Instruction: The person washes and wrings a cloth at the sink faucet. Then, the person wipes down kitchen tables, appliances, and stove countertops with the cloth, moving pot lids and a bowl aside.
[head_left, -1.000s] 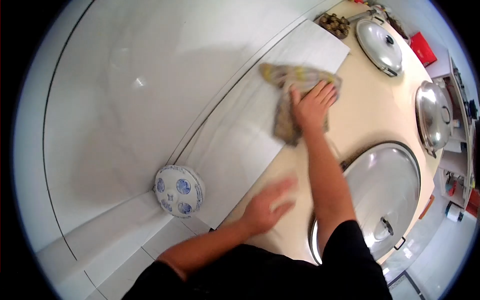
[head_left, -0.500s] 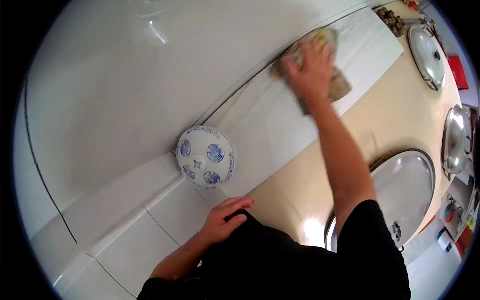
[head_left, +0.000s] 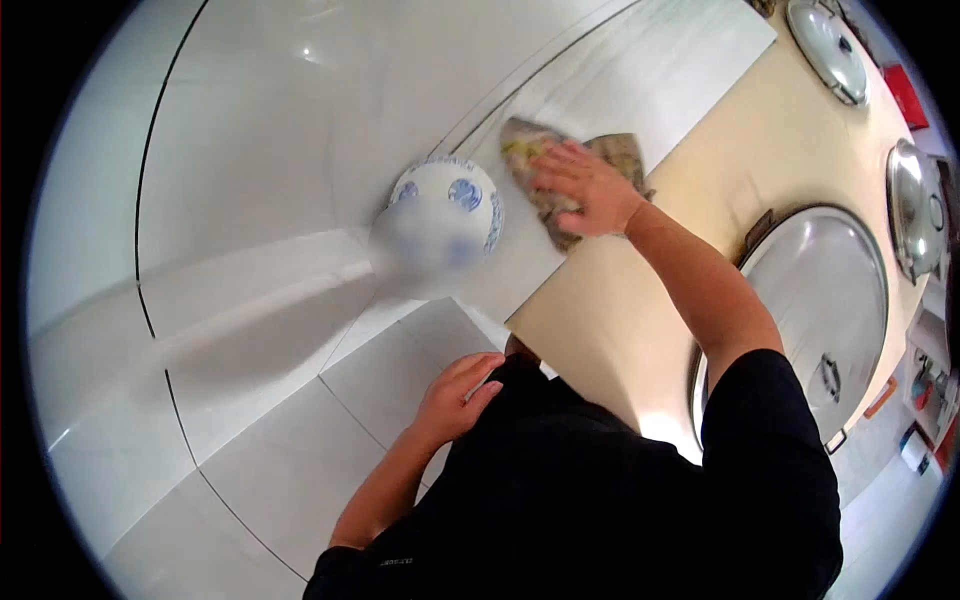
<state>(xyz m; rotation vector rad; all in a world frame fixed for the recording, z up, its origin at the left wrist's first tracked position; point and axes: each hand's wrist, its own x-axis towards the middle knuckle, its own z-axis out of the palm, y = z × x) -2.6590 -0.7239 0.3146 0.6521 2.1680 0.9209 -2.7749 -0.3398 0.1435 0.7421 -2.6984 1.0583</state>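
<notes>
My right hand (head_left: 590,190) presses down on a brown, patterned cloth (head_left: 622,155), its fingers spread over the bunched fabric. The cloth lies on a pale marble-look strip (head_left: 690,80) along the wall. Just left of the cloth stands a round white piece of crockery with blue medallions (head_left: 465,194); its lower part is blurred, and I cannot tell whether it is a bowl or a lid. Lower down, my left hand (head_left: 460,395) hangs by my black shirt, near the counter's corner. Its fingers are extended, the thumb apart, and nothing shows in it.
The beige counter (head_left: 620,300) holds a large round metal lid (head_left: 825,290) right of my arm. Two smaller metal lids (head_left: 828,55) sit along the far edge. A white tiled wall (head_left: 270,130) bounds the left; floor tiles (head_left: 350,400) lie below.
My right hand has slid the cloth along the strip toward the blue-and-white crockery. The view has shifted, with the counter and lids higher in it. My left hand stays beside my body.
</notes>
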